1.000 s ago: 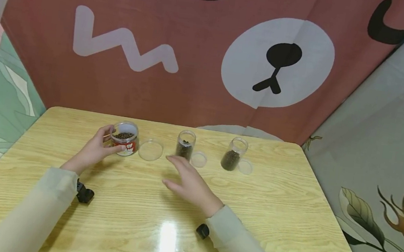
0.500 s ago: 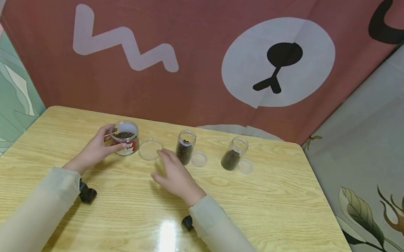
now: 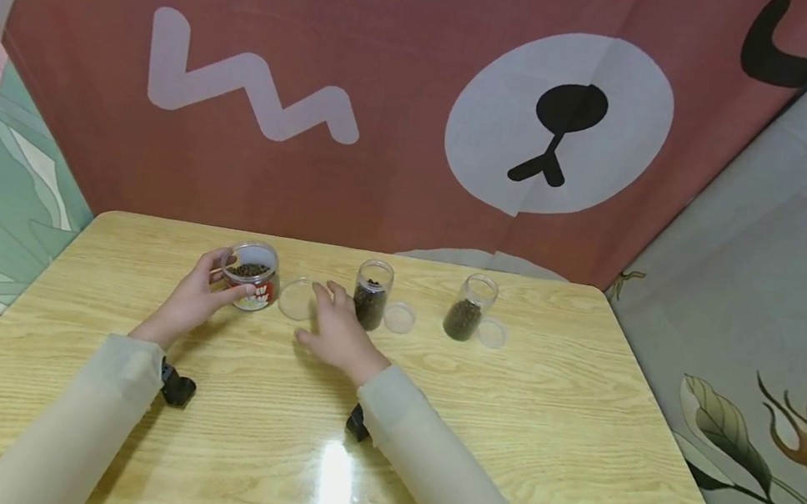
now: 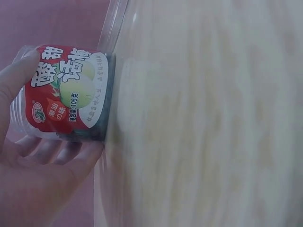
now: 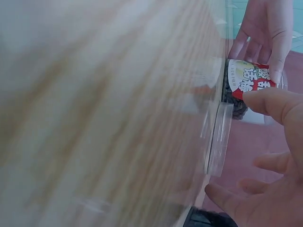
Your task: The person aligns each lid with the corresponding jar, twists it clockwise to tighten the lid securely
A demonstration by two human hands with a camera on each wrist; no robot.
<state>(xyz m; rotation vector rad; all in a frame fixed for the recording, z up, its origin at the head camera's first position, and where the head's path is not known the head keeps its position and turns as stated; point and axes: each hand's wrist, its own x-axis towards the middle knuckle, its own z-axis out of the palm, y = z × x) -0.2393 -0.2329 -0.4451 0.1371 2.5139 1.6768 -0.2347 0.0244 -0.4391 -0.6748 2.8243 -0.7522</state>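
My left hand [image 3: 193,302] grips a wide, clear plastic jar [image 3: 261,293] at the table's back left, thumb in front and fingers around the far side. The jar has a red label and no lid on it, and small dark brown pieces lie inside. In the left wrist view the label of the jar [image 4: 71,90] carries printed characters and green fruit. Just right of it lies a clear round lid [image 3: 294,299]. My right hand [image 3: 342,335] hovers by that lid with spread fingers, holding nothing; in the right wrist view the lid [image 5: 220,142] lies between thumb and fingers, apparently untouched.
A narrow clear jar [image 3: 370,303] of dark pieces stands just behind my right hand, a small lid [image 3: 399,318] beside it. Farther right is a similar jar [image 3: 463,317] with its small lid [image 3: 492,333]. A printed cloth [image 3: 396,192] hangs behind the wooden table [image 3: 539,437].
My right hand has moved left, from in front of the middle jar to the large lid, its fingers spreading. The left hand and its jar have stayed in place.
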